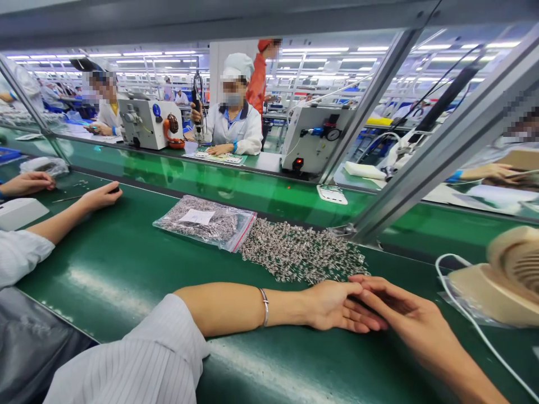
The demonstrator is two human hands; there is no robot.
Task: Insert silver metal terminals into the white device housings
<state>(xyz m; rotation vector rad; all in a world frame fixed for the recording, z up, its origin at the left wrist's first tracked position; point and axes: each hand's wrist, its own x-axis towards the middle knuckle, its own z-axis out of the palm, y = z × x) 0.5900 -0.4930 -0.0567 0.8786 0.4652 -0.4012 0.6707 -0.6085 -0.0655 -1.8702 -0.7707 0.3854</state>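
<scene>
My left hand (334, 306), with a metal bracelet (264, 307) on its wrist, lies palm up low over the green table, its fingers partly curled. My right hand (406, 308) comes in from the right, and its fingertips meet the left thumb and fingers in a pinch. Whatever small thing sits between the fingertips is hidden. Just beyond both hands spreads a loose pile of small silvery metal parts (301, 252). To the left of the pile, touching it, is a clear zip bag (168, 216) with a white label, full of similar parts.
A co-worker's hands (99, 197) are at the left, near tweezers (67, 198) and a white box (21, 213). A metal post (404, 179) rises behind the pile. At the right stand a beige round device (492, 280) and a white cable (475, 322). Across the line are white machines (314, 137).
</scene>
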